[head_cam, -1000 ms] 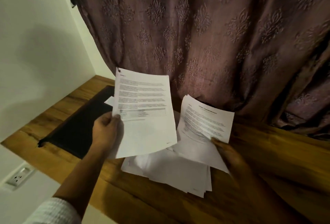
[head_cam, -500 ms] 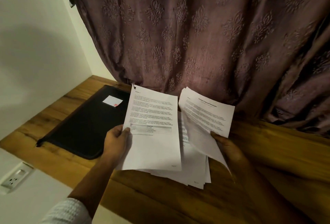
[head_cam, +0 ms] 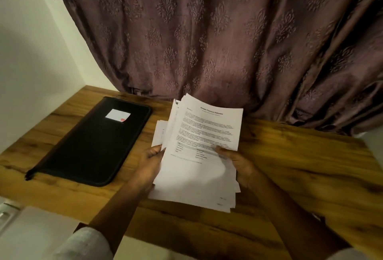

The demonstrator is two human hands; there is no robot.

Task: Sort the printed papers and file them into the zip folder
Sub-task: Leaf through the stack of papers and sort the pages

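so both hands are holding the whole bunch of papers (head_cam: 203,135) over the middle of the table (head_cam: 300,166). the left hand (head_cam: 150,162) is gripping the left edge of the stack, thumb on the front and the rest of the fingers tucked behind where i can't see them. the right hand (head_cam: 238,162) is pinching the right side, thumb pressing down on the top sheet and fingers going underneath. the stack is tilting up toward the camera at the far end, and the sheets aren't lining up: a few are poking out at the left and along the bottom right corner. the top sheet is showing a bold heading, some blocks of text and a small grid lower down, too blurry to read. can't tell if the bottom edge is touching the wood or hovering just above it. the zip folder (head_cam: 93,143) is lying flat on the table to the left of the papers, near them but not touching. it's black, looking zipped shut, with the zip tail sticking out at its near left corner, and it's wearing a white label (head_cam: 117,115) with a red bit near its far end. a purple patterned curtain (head_cam: 207,42) is hanging behind the table and bunching up on its far edge, and a pale wall (head_cam: 31,52) is running along the left. a light sleeve (head_cam: 83,245) is showing on the left arm.
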